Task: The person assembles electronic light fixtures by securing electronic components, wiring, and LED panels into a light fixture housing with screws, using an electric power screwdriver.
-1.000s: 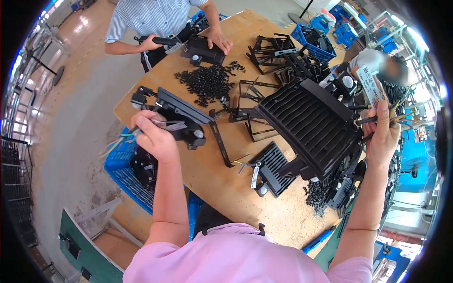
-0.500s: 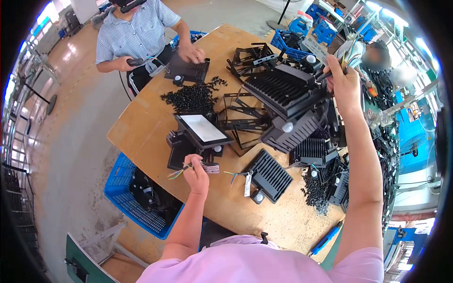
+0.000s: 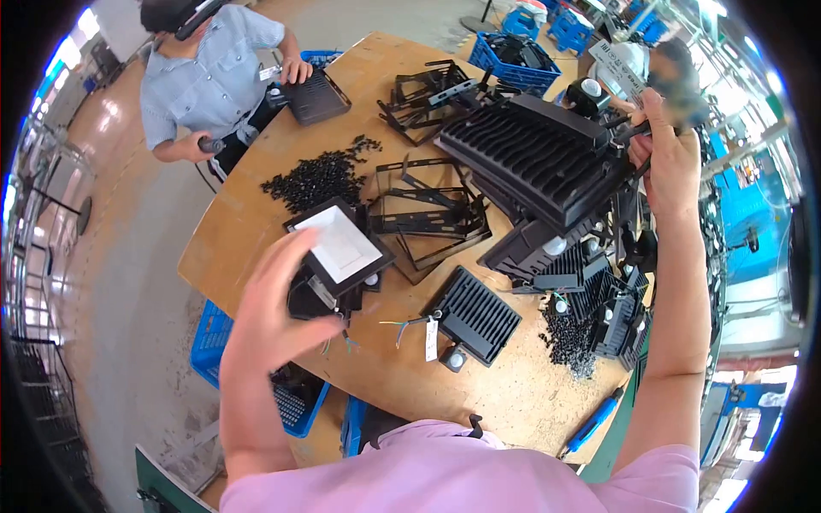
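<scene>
My right hand [image 3: 671, 167] is closed at the cable end of a black finned floodlight [image 3: 530, 150], tilted over a pile of other floodlights. A printed white label [image 3: 617, 67] sticks up beyond its fingers. My left hand [image 3: 272, 312] has its thumb and fingers spread, holding nothing. It is slightly blurred, in front of a floodlight with a white panel [image 3: 340, 244] that rests tilted on another dark lamp. A floodlight with a tag and bare coloured wires [image 3: 475, 316] lies fins up on the table.
Black brackets [image 3: 428, 205] and heaps of small black parts [image 3: 316, 181] lie on the wooden table [image 3: 231, 231]. A blue screwdriver-like tool [image 3: 592, 425] is near the front edge. Across stands a co-worker [image 3: 209, 81] with a dark lamp. Blue crates [image 3: 513, 64] stand around.
My left hand has let go of the wires and opened, moving left and up. My right hand still holds the floodlight, shifted slightly right. The co-worker's lamp has been tilted up.
</scene>
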`<state>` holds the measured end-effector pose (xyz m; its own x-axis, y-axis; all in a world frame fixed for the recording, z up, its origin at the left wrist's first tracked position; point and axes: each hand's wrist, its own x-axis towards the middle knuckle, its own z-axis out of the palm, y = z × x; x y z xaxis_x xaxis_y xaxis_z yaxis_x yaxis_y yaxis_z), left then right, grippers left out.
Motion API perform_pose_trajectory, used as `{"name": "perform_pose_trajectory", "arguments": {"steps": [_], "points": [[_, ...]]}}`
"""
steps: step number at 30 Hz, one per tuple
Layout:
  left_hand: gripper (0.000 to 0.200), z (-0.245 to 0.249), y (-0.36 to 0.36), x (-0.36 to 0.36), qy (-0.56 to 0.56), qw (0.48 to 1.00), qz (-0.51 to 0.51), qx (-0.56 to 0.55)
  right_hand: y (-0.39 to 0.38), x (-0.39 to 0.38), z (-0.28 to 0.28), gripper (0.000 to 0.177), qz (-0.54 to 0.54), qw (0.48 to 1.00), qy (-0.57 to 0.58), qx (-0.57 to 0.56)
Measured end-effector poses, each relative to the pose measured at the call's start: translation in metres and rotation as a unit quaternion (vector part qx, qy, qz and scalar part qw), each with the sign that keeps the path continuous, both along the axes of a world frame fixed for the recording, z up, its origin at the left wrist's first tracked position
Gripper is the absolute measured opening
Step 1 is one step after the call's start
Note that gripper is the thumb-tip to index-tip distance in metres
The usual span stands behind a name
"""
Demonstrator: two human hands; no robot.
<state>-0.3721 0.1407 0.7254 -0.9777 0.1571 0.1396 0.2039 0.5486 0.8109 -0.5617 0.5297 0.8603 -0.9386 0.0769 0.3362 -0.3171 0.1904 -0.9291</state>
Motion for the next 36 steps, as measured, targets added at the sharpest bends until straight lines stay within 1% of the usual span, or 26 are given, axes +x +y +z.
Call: {"name": "perform_pose_trajectory", "arguments": {"steps": [1, 2, 3, 4, 5, 7, 9, 10, 13, 14, 17, 18, 19, 24, 25, 26, 27, 30, 32, 34, 36], "points": [[0.108, 0.012, 0.031, -0.036, -0.053, 0.998, -0.038, 0.025, 0.006, 0.007, 0.004, 0.033, -0.010, 1.000, 0.000, 0.017], [0.099, -0.003, 0.060, -0.070, -0.009, 0.996, -0.073, -0.051, 0.013, 0.014, 0.007, 0.033, -0.020, 0.999, -0.002, 0.036], [0.107, -0.016, 0.094, -0.102, -0.038, 0.986, -0.085, -0.142, 0.020, 0.021, 0.009, 0.032, -0.033, 0.999, -0.003, 0.041], [0.112, -0.050, 0.125, -0.135, -0.046, 0.960, -0.115, -0.252, 0.026, 0.027, 0.012, 0.032, -0.046, 0.998, -0.003, 0.045], [0.118, -0.088, 0.150, -0.161, -0.050, 0.920, -0.140, -0.362, 0.030, 0.032, 0.014, 0.031, -0.057, 0.997, 0.000, 0.046], [0.126, -0.140, 0.180, -0.185, -0.012, 0.883, -0.138, -0.449, 0.034, 0.041, 0.016, 0.029, -0.096, 0.995, -0.002, 0.012], [0.122, -0.163, 0.193, -0.198, -0.018, 0.885, -0.107, -0.452, 0.057, 0.043, 0.016, 0.028, -0.114, 0.993, -0.022, 0.001], [0.120, -0.172, 0.199, -0.204, -0.021, 0.887, -0.092, -0.453, 0.079, 0.043, 0.012, 0.027, -0.090, 0.995, -0.031, -0.001], [0.107, -0.149, 0.209, -0.205, -0.087, 0.862, -0.142, -0.480, 0.105, 0.051, 0.006, 0.028, -0.099, 0.994, -0.034, -0.022], [0.090, -0.163, 0.214, -0.192, -0.010, 0.872, -0.084, -0.481, 0.102, 0.057, 0.008, 0.029, -0.124, 0.992, -0.033, -0.012], [0.075, -0.166, 0.220, -0.191, -0.021, 0.885, -0.097, -0.455, 0.122, 0.060, 0.001, 0.029, -0.134, 0.990, -0.035, -0.004], [0.064, -0.178, 0.216, -0.188, 0.053, 0.910, -0.085, -0.403, 0.128, 0.062, 0.001, 0.029, -0.125, 0.991, -0.039, 0.010], [0.063, -0.187, 0.217, -0.192, 0.056, 0.911, -0.081, -0.401, 0.133, 0.062, 0.001, 0.028, -0.130, 0.991, -0.034, 0.010], [0.061, -0.196, 0.219, -0.202, 0.057, 0.917, -0.049, -0.393, 0.147, 0.059, -0.010, 0.031, -0.177, 0.983, -0.038, -0.005], [0.061, -0.197, 0.220, -0.206, 0.037, 0.915, -0.050, -0.399, 0.150, 0.059, -0.011, 0.031, -0.189, 0.981, -0.039, -0.006], [0.061, -0.196, 0.223, -0.208, 0.017, 0.913, -0.052, -0.405, 0.160, 0.060, -0.014, 0.027, -0.147, 0.988, -0.044, -0.007], [0.060, -0.196, 0.224, -0.208, -0.005, 0.910, -0.055, -0.410, 0.166, 0.061, -0.018, 0.027, -0.150, 0.987, -0.048, -0.011], [0.059, -0.199, 0.221, -0.204, 0.054, 0.908, -0.062, -0.411, 0.172, 0.062, -0.019, 0.026, -0.159, 0.986, -0.048, -0.020], [0.054, -0.194, 0.218, -0.198, 0.098, 0.906, -0.069, -0.405, 0.174, 0.064, -0.017, 0.026, -0.166, 0.985, -0.039, -0.018], [0.052, -0.182, 0.217, -0.188, 0.132, 0.909, -0.081, -0.388, 0.175, 0.067, -0.013, 0.025, -0.173, 0.984, -0.032, -0.026], [0.054, -0.155, 0.218, -0.180, 0.162, 0.914, -0.096, -0.359, 0.187, 0.070, -0.013, 0.026, -0.161, 0.986, -0.034, -0.035]]}}
